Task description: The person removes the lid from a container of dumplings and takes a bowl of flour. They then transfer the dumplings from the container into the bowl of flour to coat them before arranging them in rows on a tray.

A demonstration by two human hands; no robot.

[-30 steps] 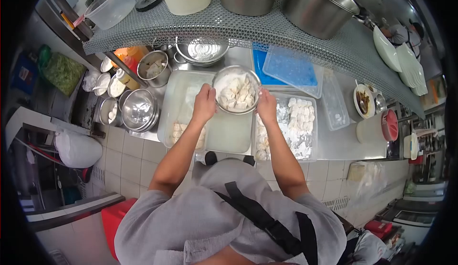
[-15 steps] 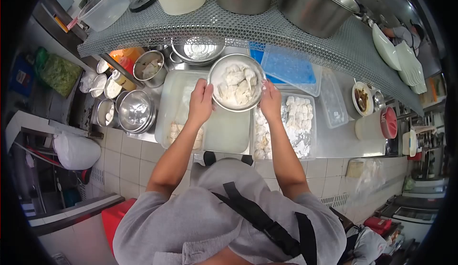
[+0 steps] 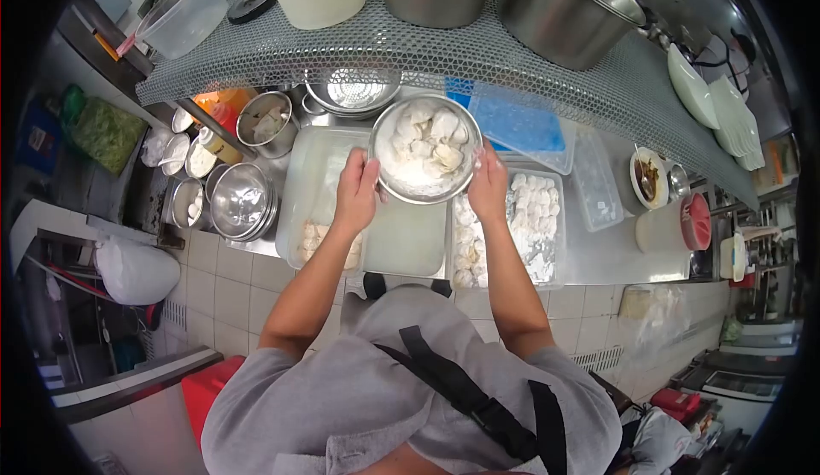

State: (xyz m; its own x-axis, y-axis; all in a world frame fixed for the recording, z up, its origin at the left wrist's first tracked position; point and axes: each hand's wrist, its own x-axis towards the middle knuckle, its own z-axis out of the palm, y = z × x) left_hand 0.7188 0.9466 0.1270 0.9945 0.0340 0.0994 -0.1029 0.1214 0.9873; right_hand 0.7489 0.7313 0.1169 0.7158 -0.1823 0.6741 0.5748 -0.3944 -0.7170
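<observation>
A round metal bowl (image 3: 389, 186) is held over the counter between both hands. My left hand (image 3: 357, 191) is closed on its left rim, thumb on top, and my right hand (image 3: 487, 183) grips the right side. Inside lie several flour-coated pale pieces (image 3: 446, 125) in loose white flour. Under the bowl and to the left is a pale plastic tray (image 3: 325, 163) with a cluster of raw pieces (image 3: 329, 249) at its near left corner. Below my right forearm sits a clear tray (image 3: 557, 261) with rows of floured pieces (image 3: 534, 206).
Metal bowls (image 3: 243, 202), a pot (image 3: 267, 125) and a squeeze bottle (image 3: 218, 143) crowd the left. A mesh-covered shelf (image 3: 444, 65) with large pots overhangs the counter's back. Blue-and-clear lids (image 3: 521, 129) and a white tub (image 3: 658, 234) stand right. Another person (image 3: 726, 56) is at far right.
The floured pieces have shifted inside the bowl, now gathered toward its far side with loose flour showing nearer me. The bowl's tilt has changed slightly; both hands keep their hold.
</observation>
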